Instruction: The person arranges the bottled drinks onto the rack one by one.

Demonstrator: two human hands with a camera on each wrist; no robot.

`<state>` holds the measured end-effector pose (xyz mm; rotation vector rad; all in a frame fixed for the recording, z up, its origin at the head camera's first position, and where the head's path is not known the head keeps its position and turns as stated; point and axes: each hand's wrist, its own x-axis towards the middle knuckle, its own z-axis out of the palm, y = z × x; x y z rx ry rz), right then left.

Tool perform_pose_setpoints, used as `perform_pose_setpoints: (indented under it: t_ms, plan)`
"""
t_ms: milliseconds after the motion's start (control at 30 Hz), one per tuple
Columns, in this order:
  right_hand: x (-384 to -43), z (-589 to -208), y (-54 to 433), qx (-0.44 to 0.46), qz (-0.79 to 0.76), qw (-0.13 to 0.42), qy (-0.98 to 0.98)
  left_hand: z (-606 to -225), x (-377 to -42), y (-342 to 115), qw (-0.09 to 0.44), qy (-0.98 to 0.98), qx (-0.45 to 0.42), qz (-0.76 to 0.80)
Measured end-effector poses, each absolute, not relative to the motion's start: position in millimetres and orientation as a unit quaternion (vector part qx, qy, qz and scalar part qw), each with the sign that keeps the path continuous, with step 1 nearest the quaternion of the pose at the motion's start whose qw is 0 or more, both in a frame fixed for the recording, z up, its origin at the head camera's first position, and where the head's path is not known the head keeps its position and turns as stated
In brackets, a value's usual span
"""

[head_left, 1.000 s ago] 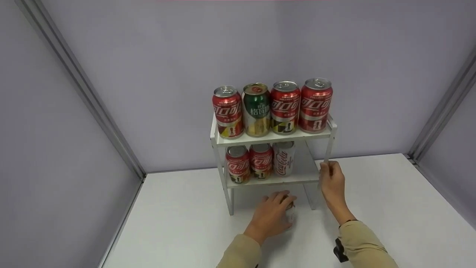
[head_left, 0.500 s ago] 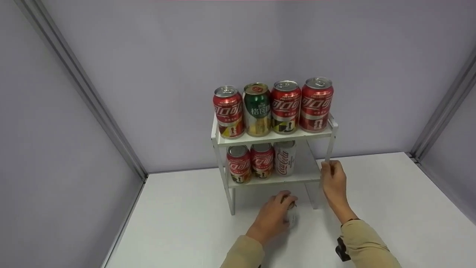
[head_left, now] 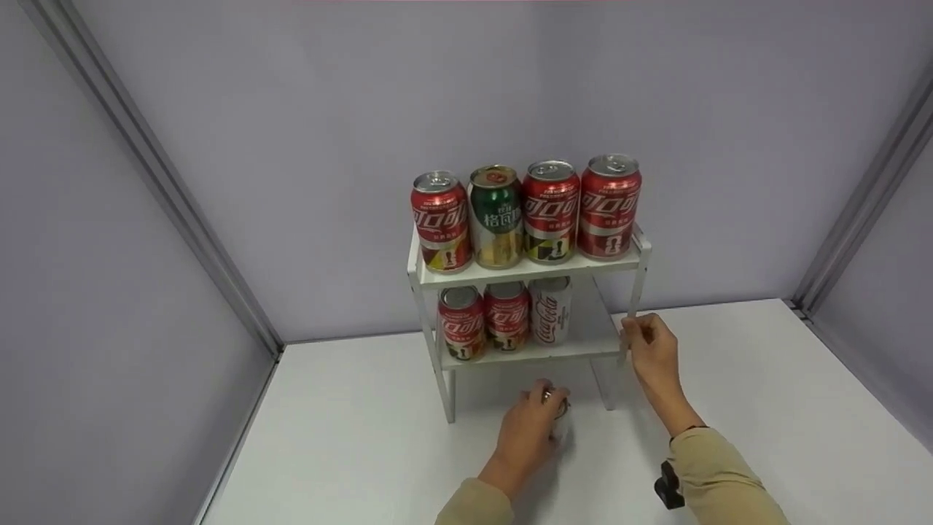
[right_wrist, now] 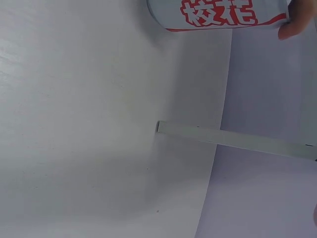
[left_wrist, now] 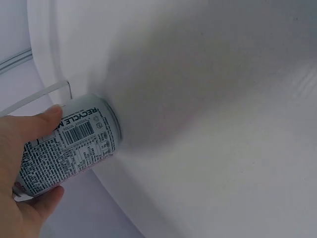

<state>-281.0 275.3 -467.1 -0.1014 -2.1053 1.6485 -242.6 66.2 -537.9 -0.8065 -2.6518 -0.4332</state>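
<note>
My left hand (head_left: pixel 526 426) grips a white drink can (head_left: pixel 560 426) from its left side, in front of the white two-tier rack (head_left: pixel 539 357). Fingers curl over the top of this can; in the left wrist view its barcode and small print show, its base near the table top. The right wrist view gives its other side, where the white can (right_wrist: pixel 223 14) bears large red characters. With thumb and fingers, my right hand (head_left: pixel 654 357) pinches the front right post (head_left: pixel 636 295) of the rack at the lower shelf's height; the right wrist view barely catches that hand.
Along the upper shelf stand three red cola cans (head_left: pixel 441 222) and a green and gold can (head_left: pixel 498 219). Two red cans (head_left: pixel 462 324) and a white cola can (head_left: pixel 550 312) occupy the lower shelf. Grey panels (head_left: pixel 350 146) enclose the white table (head_left: pixel 350 437) behind and at both sides.
The head view has shifted slightly, moving the rack a little left in it. My left hand sits slightly lower, still on the white can. The right hand stays at the post.
</note>
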Motion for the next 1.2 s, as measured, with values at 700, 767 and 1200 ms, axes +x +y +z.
perform_pose_setpoints:
  t_ms: [700,767,1200]
  plan:
    - [-279.2,-467.8,273.0,-0.042,0.578,0.249,-0.776,-456.3,-232.6,80.3,0.295,-0.879,-0.333,-0.171]
    - [-279.0,-467.4,274.7,-0.045,0.570,0.254,-0.780,-446.8,-234.7,82.9,0.309,-0.871,-0.341,-0.171]
    - [-282.3,-468.4,273.6,-0.049,0.547,0.255,-0.796,-405.5,-253.2,101.9,0.377,-0.843,-0.359,-0.137]
